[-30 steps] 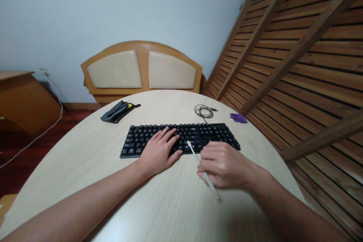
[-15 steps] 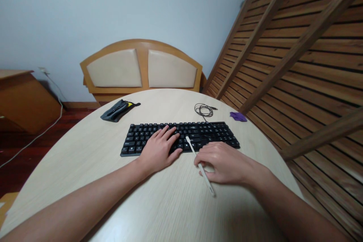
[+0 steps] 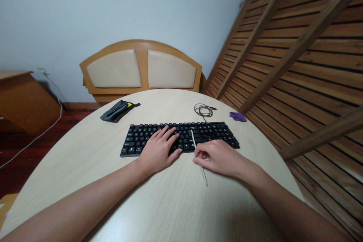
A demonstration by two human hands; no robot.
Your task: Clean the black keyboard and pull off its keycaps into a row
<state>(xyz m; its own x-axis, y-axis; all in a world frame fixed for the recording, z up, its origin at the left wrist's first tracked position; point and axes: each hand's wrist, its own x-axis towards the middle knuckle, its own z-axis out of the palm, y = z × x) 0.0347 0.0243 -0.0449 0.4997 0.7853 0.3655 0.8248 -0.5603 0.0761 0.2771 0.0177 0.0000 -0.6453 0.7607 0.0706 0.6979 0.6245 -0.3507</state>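
Note:
A black keyboard [image 3: 135,138] lies across the middle of the table, its keys facing up. Over its centre-left keys rests my left hand [image 3: 159,146], palm down with the fingers spread and the thumb at the front edge. My right hand [image 3: 213,155] is closed around a slim white toothbrush [image 3: 203,175], near the keyboard's front edge. The brush's head points away from me, at the keys right of centre, and its handle end sticks out toward me below the fingers. Whether the bristles touch the keys is hard to tell.
A coiled black cable [image 3: 204,110] lies behind the keyboard. At the back left is a dark pouch [image 3: 115,112] with a yellow patch; a purple cloth [image 3: 238,116] lies at the right edge of the round table [image 3: 159,200]. Wooden slats [image 3: 309,68] lean close on the right.
My right hand has turned and shifted slightly, its fingers now closer together around the toothbrush. The brush head has moved farther over the keys. My left hand stays in place.

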